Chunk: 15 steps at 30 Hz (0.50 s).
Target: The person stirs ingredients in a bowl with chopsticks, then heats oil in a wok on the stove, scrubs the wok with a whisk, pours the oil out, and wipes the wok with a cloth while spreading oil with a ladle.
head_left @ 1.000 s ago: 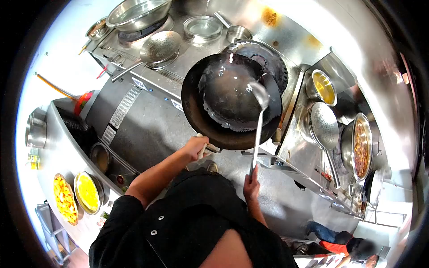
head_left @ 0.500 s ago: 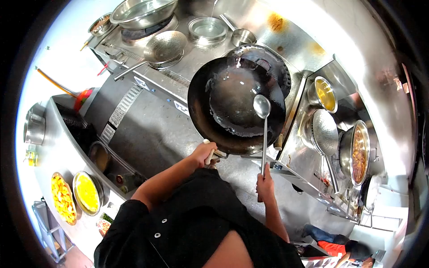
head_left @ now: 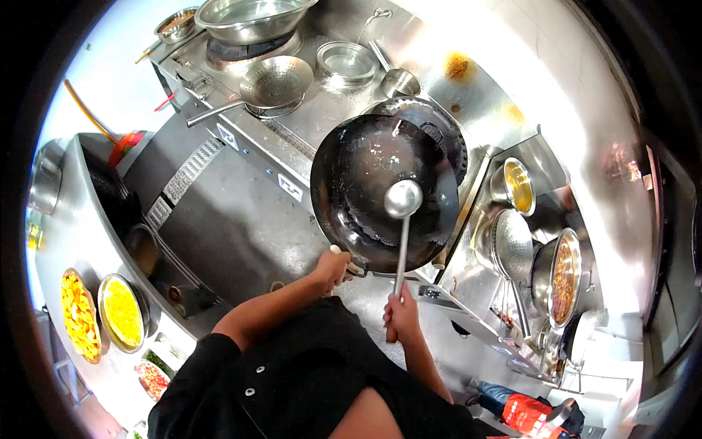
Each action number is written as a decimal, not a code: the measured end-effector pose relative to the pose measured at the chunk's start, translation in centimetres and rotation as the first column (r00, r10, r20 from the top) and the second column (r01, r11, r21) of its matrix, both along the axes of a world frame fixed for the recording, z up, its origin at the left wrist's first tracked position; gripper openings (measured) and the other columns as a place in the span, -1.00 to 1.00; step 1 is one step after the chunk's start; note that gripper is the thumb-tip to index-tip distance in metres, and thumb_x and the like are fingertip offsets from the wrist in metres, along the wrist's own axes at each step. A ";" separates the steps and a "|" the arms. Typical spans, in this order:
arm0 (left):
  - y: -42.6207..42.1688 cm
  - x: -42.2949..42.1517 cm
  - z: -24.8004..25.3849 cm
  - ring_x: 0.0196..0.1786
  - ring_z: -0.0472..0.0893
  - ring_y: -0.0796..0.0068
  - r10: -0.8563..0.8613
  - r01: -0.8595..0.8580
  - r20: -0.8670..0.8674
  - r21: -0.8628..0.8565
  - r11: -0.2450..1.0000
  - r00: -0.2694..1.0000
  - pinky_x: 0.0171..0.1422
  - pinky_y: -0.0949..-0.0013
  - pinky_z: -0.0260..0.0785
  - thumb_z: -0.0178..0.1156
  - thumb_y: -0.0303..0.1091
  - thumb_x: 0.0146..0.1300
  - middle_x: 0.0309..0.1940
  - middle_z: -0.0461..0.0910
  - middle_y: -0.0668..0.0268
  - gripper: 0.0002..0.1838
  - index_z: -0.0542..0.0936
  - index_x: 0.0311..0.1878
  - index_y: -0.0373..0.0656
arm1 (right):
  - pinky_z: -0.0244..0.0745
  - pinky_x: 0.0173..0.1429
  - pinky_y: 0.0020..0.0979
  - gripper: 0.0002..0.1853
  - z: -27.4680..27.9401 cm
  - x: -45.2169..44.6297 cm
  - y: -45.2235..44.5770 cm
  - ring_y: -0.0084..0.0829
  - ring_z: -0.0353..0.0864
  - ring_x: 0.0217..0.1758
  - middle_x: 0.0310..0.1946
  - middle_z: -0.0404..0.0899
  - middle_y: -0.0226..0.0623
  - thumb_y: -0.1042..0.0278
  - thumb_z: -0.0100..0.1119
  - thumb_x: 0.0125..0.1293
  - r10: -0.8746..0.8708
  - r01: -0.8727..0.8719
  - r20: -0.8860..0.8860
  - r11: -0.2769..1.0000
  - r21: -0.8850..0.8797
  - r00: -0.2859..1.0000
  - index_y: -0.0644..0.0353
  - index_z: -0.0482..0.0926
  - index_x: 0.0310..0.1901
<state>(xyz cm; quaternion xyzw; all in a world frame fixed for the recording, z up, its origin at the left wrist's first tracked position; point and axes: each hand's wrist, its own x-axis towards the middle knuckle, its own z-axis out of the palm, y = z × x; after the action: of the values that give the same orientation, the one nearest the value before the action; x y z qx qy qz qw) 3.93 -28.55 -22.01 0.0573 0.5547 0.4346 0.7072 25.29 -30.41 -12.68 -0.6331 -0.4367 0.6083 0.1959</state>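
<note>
A large black wok (head_left: 344, 168) sits over the stove, its inside dark, wet and shiny. My left hand (head_left: 333, 269) is closed around its near-side handle, with a pale bit of what looks like cloth at the grip. My right hand (head_left: 404, 316) is wrapped around the wooden-ended handle of a long metal ladle (head_left: 404, 199). The ladle's bowl is over the inside of the wok; whether it touches the surface I cannot tell.
A perforated strainer (head_left: 276, 82), a glass-like round dish (head_left: 347, 63) and a wide metal basin (head_left: 252, 23) stand on the stove. At right are an oil bowl (head_left: 518, 184), another strainer (head_left: 512, 238) and a food pot (head_left: 564, 282). Yellow food (head_left: 123, 311) stands left. A person (head_left: 523, 413) is at lower right.
The ladle's bowl has moved left and nearer inside the wok. The broad pool of liquid shows less distinctly now. The whole view has shifted, and both hands keep their grips.
</note>
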 end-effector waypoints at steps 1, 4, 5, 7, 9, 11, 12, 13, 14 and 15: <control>0.1 0.5 0.2 -0.48 0.59 0.21 0.050 -0.051 -0.042 -0.013 0.999 0.998 -0.45 0.18 0.44 0.02 -0.44 0.11 -0.37 0.63 0.04 -0.77 0.40 -0.15 -0.31 | 0.31 -0.64 -0.49 -0.41 2.1 -0.1 -0.9 -0.58 0.32 -0.70 -0.60 0.36 -0.44 0.35 -0.03 0.43 -0.039 0.024 -0.096 0.989 -0.147 0.995 -0.06 0.11 0.45; 0.0 1.6 -0.8 -0.83 0.34 0.42 0.210 -0.215 -0.143 -0.015 0.977 0.967 -0.79 0.29 0.09 0.08 -0.40 0.09 -0.72 0.46 0.21 -0.85 0.46 -0.45 -0.31 | 0.28 -0.63 -0.51 -0.49 1.0 -0.8 3.3 -0.62 0.30 -0.69 -0.60 0.33 -0.47 0.34 -0.06 0.44 -0.035 -0.043 -0.353 0.977 -0.211 0.935 -0.10 0.19 0.40; 0.0 2.0 -2.3 -0.83 0.33 0.42 0.247 -0.243 -0.120 0.048 0.969 0.962 -0.78 0.28 0.10 0.08 -0.39 0.09 -0.74 0.43 0.23 -0.84 0.46 -0.46 -0.31 | 0.28 -0.62 -0.52 -0.50 0.0 -1.1 4.6 -0.63 0.29 -0.69 -0.60 0.33 -0.48 0.34 -0.07 0.44 -0.020 -0.062 -0.411 0.981 -0.186 0.911 -0.11 0.20 0.39; 0.1 1.6 -3.7 -0.84 0.33 0.43 0.292 -0.277 -0.137 0.122 0.953 0.946 -0.78 0.27 0.11 0.10 -0.37 0.10 -0.74 0.42 0.25 -0.83 0.45 -0.45 -0.31 | 0.28 -0.62 -0.52 -0.49 -0.1 -3.0 5.5 -0.61 0.32 -0.68 -0.62 0.34 -0.47 0.35 -0.07 0.44 0.062 -0.061 -0.123 0.998 0.013 0.990 -0.08 0.18 0.40; 0.7 0.4 -3.6 -0.80 0.37 0.42 0.353 -0.319 -0.188 0.185 0.929 0.917 -0.76 0.26 0.15 0.12 -0.35 0.10 -0.69 0.46 0.24 -0.81 0.46 -0.40 -0.32 | 0.32 -0.64 -0.46 -0.40 -0.2 -2.0 3.1 -0.57 0.34 -0.71 -0.66 0.35 -0.44 0.39 -0.07 0.41 0.072 -0.123 0.263 0.976 0.182 0.962 -0.08 0.09 0.47; 1.1 0.1 -5.1 -0.73 0.45 0.40 0.451 -0.395 -0.187 0.271 0.878 0.873 -0.70 0.26 0.23 0.13 -0.35 0.09 -0.62 0.51 0.23 -0.79 0.47 -0.33 -0.33 | 0.31 -0.65 -0.45 -0.36 0.8 -0.5 0.0 -0.56 0.34 -0.73 -0.65 0.35 -0.44 0.40 -0.08 0.40 0.046 -0.054 0.151 0.998 0.045 0.987 -0.06 0.05 0.49; 1.0 -0.3 -5.4 -0.49 0.59 0.30 0.388 -0.295 -0.303 0.309 0.904 0.871 -0.44 0.23 0.42 0.14 -0.35 0.07 -0.45 0.59 0.16 -0.72 0.48 -0.19 -0.35 | 0.32 -0.65 -0.45 -0.36 0.3 0.3 -0.7 -0.55 0.36 -0.72 -0.65 0.36 -0.43 0.39 -0.07 0.41 0.054 -0.053 0.047 0.998 -0.019 0.997 -0.02 0.04 0.50; 1.2 -0.4 -4.7 -0.41 0.60 0.28 0.360 -0.259 -0.354 0.301 0.918 0.863 -0.35 0.22 0.43 0.14 -0.36 0.06 -0.41 0.59 0.14 -0.70 0.49 -0.16 -0.35 | 0.33 -0.64 -0.45 -0.37 0.2 0.4 0.0 -0.55 0.36 -0.72 -0.65 0.36 -0.43 0.38 -0.07 0.42 0.068 -0.069 -0.003 0.997 -0.036 0.998 -0.01 0.06 0.49; 1.4 -0.6 -4.0 -0.34 0.61 0.26 0.330 -0.221 -0.408 0.292 0.931 0.851 -0.26 0.22 0.45 0.14 -0.36 0.05 -0.37 0.60 0.13 -0.68 0.50 -0.14 -0.35 | 0.33 -0.64 -0.45 -0.38 0.2 0.2 1.4 -0.55 0.36 -0.72 -0.65 0.36 -0.43 0.38 -0.07 0.42 0.081 -0.084 -0.057 0.995 -0.052 0.995 -0.01 0.07 0.49; 1.5 -0.8 -3.8 -0.27 0.62 0.23 0.301 -0.185 -0.461 0.280 0.942 0.835 -0.17 0.21 0.46 0.14 -0.36 0.04 -0.33 0.60 0.11 -0.66 0.50 -0.11 -0.35 | 0.33 -0.64 -0.46 -0.39 0.1 -0.3 2.8 -0.55 0.36 -0.71 -0.65 0.37 -0.43 0.37 -0.06 0.42 0.094 -0.102 -0.112 0.993 -0.067 0.989 0.00 0.09 0.48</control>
<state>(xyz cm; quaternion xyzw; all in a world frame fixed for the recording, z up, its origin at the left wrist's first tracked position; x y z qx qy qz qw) 3.17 -27.09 -25.77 0.1753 0.6681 0.5515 0.4678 24.98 -27.58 -12.62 -0.5836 -0.4335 0.6662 0.1663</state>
